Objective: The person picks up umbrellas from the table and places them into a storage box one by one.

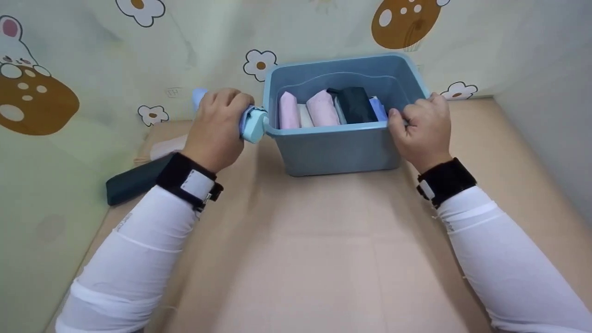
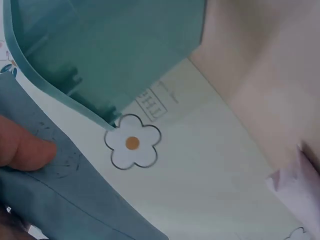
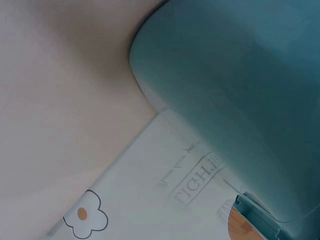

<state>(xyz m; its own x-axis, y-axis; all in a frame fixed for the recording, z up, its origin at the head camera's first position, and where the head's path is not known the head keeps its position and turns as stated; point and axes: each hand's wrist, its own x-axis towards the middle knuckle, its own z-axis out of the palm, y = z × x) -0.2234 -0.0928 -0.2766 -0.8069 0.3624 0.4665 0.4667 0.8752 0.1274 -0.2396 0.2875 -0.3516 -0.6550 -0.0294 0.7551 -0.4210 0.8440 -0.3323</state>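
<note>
A blue-grey plastic bin (image 1: 337, 150) stands tilted slightly at the back of the table. My left hand (image 1: 217, 125) grips a light blue folded umbrella (image 1: 253, 125) just left of the bin, its pale teal end close to the bin's corner. In the left wrist view the thumb presses on the umbrella's smooth fabric (image 2: 75, 185). My right hand (image 1: 423, 129) holds the bin's front right rim, thumb on the near side. Inside the bin stand pink bundles (image 1: 322, 108), a black bundle (image 1: 355, 105) and a blue one (image 1: 378, 108).
On the table (image 1: 323, 259) at left lies a dark green oblong case (image 1: 134, 181), partly behind the left wrist. A pale pink piece (image 1: 167, 147) lies behind it. A patterned wall covering (image 1: 199, 41) rises behind the bin, and a plain wall (image 1: 545, 69) bounds the right.
</note>
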